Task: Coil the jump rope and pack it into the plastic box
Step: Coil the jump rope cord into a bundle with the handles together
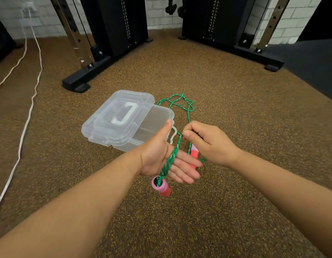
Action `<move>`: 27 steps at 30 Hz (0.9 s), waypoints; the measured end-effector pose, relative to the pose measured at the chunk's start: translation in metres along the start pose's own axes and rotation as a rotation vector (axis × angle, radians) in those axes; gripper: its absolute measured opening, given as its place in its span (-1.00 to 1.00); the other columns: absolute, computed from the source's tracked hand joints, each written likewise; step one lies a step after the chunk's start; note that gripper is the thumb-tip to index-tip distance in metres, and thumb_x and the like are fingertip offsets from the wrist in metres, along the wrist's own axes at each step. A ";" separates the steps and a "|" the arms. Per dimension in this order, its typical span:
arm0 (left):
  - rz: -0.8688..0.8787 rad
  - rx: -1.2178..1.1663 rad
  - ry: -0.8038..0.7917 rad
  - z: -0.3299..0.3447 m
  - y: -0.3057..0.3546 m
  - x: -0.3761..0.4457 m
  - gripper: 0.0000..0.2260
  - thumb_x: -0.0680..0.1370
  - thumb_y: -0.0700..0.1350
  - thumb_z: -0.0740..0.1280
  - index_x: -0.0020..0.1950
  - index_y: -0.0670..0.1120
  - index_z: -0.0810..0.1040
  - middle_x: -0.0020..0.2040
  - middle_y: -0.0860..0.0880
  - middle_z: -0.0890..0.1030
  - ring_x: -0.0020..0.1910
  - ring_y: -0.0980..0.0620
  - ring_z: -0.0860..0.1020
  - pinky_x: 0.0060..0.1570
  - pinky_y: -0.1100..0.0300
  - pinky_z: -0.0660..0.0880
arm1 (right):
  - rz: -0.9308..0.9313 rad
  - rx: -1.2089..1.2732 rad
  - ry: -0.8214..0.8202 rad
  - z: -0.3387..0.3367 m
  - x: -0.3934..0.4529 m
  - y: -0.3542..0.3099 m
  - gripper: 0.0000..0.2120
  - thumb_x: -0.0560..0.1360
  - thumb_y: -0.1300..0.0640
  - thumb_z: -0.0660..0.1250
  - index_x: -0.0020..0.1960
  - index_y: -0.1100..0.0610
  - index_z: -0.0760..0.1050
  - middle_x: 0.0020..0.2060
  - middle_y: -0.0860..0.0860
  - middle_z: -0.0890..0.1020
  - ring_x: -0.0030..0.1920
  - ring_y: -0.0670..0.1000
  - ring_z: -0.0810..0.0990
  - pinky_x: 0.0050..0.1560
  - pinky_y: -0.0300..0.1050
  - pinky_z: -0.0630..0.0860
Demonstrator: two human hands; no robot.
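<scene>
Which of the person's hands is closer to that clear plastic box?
Left. The left hand has its thumb overlapping the plastic box rim in this view; the right hand pinches the green rope off to its right.

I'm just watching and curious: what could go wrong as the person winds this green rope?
The loose rope on the floor lies in a tangle and may knot as it is pulled in. The loops lie across the open left hand, so they could slip off. The dangling handle may swing and drag them.

Left hand (161,155) flat (palm up); right hand (208,142) pinching.
</scene>
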State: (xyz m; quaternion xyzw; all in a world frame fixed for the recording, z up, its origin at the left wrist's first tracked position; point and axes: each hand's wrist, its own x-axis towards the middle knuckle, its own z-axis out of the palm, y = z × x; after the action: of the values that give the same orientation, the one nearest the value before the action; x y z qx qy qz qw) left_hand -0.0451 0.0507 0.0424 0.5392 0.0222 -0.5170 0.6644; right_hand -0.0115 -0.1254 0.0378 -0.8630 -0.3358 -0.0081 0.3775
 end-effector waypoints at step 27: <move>0.545 -0.507 0.360 -0.007 0.014 -0.002 -0.64 0.63 0.03 0.04 0.32 -0.14 0.37 -0.02 -0.17 0.69 -0.05 -0.06 0.68 0.04 0.11 0.56 | 0.117 -0.153 -0.422 0.049 -0.056 -0.019 -0.70 0.62 -0.09 0.00 0.04 -0.01 0.46 -0.25 -0.09 0.52 -0.12 0.05 0.54 -0.10 -0.04 0.43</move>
State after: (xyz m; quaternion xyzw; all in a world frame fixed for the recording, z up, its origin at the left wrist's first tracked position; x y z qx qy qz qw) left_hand -0.0322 0.0553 0.0506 0.4262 0.1210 -0.1976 0.8744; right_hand -0.0775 -0.1160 0.0003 -0.8896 -0.3552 0.1690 0.2320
